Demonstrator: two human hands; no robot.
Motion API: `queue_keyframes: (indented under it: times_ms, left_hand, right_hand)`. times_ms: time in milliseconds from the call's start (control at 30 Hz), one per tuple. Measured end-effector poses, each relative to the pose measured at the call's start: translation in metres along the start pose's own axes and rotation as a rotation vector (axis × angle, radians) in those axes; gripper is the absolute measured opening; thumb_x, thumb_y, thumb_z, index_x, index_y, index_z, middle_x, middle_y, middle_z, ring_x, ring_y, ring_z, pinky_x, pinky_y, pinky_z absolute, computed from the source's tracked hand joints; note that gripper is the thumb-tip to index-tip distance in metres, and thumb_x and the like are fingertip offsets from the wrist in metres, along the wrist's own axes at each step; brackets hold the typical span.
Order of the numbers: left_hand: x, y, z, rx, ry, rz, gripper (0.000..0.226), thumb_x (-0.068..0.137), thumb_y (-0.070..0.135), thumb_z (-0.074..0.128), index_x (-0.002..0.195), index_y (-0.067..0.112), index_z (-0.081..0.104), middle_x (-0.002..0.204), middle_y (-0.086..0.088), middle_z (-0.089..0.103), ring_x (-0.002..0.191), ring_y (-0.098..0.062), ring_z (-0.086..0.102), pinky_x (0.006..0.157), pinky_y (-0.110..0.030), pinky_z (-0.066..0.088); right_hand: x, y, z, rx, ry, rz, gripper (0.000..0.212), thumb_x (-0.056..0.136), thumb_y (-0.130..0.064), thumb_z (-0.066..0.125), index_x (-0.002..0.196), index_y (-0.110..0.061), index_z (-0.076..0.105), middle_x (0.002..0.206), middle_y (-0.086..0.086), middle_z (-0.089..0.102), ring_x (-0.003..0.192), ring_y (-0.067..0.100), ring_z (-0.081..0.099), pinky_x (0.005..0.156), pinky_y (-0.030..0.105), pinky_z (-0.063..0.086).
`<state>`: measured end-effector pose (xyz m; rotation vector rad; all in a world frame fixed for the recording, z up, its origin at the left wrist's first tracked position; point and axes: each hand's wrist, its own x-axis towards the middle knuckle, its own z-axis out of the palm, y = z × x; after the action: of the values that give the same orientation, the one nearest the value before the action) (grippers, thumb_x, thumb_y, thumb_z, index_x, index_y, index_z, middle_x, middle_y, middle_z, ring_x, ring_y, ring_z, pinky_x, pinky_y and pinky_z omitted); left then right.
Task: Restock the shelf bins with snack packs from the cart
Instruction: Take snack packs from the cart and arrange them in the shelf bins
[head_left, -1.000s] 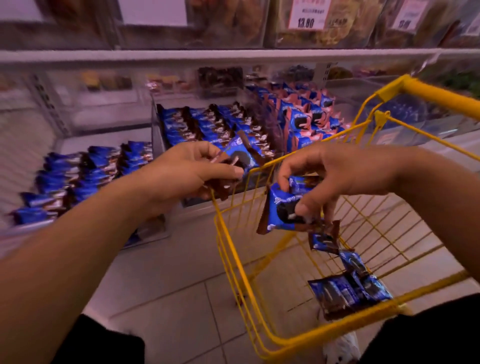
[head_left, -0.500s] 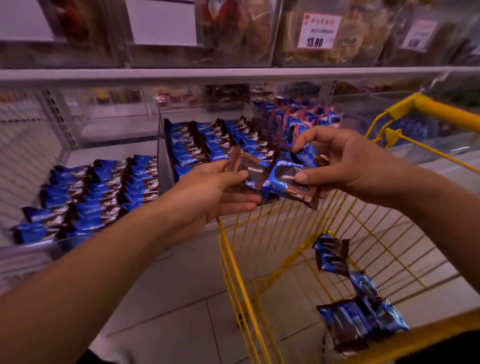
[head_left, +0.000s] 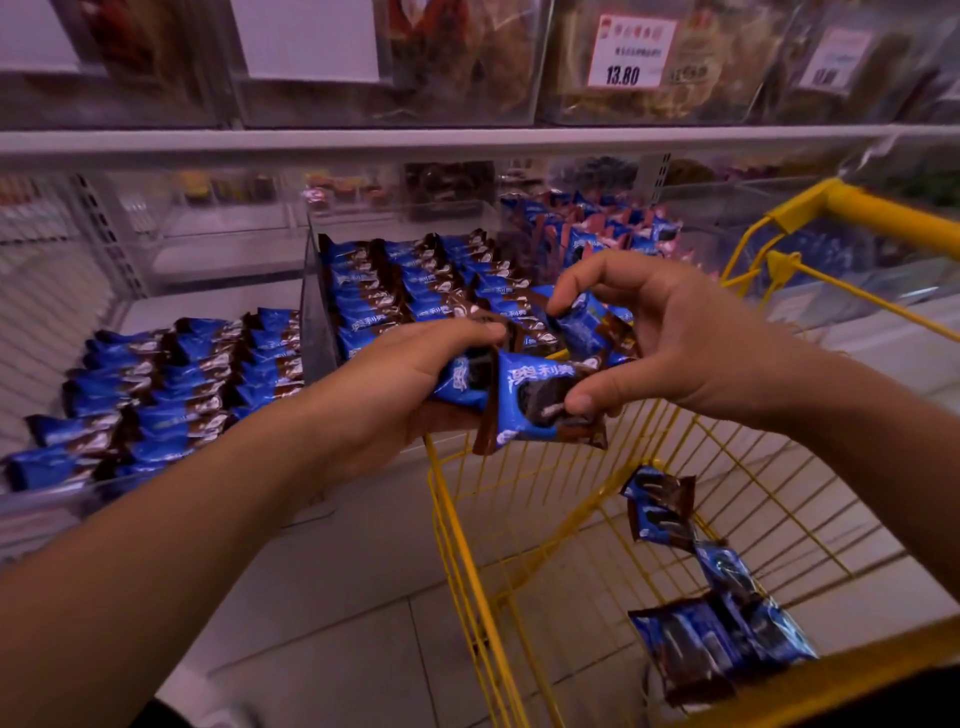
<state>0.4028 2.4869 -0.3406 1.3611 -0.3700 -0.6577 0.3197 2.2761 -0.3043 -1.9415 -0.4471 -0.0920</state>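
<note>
Snack pack (head_left: 540, 402) is pinched by right hand (head_left: 675, 332), long axis crosswise; left hand (head_left: 400, 384) grips another pack (head_left: 460, 384); middle bin (head_left: 415, 291) lies directly ahead.

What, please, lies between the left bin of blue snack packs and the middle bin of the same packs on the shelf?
In the head view, a clear upright divider panel stands between the left bin's packs and the middle bin's packs, separating the two.

snack packs (head_left: 540, 402): blue-brown, held over cart (head_left: 457, 525) rim | shelf bins (head_left: 311, 312): rows of packs
</note>
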Motion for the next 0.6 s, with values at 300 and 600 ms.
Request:
queue_keyframes:
  times_ms: [300, 600]
  left_hand:
    - [-0.016, 0.005, -0.011, 0.09, -0.464, -0.342, 0.035, 0.082, 0.039, 0.072, 0.105, 0.013, 0.076, 0.105, -0.017, 0.071, 0.083, -0.024, 0.071, 0.054, -0.029, 0.058]
    - [-0.011, 0.011, -0.029, -0.33, -0.247, -0.38, 0.065, 0.055, 0.006, 0.062, 0.12, -0.003, 0.063, 0.107, -0.024, 0.069, 0.087, -0.032, 0.072, 0.058, -0.035, 0.06]
  right_hand:
    - [0.004, -0.001, 0.018, -0.254, 0.051, -0.083, 0.05, 0.067, -0.027, 0.087, 0.113, -0.024, 0.067, 0.125, -0.006, 0.061, 0.122, 0.011, 0.059, 0.095, 0.03, 0.054]
    - [0.006, -0.008, 0.017, 0.034, 0.202, 0.026, 0.085, 0.072, -0.002, 0.076, 0.145, -0.024, 0.038, 0.137, 0.003, 0.054, 0.102, 0.014, 0.07, 0.083, 0.027, 0.057]
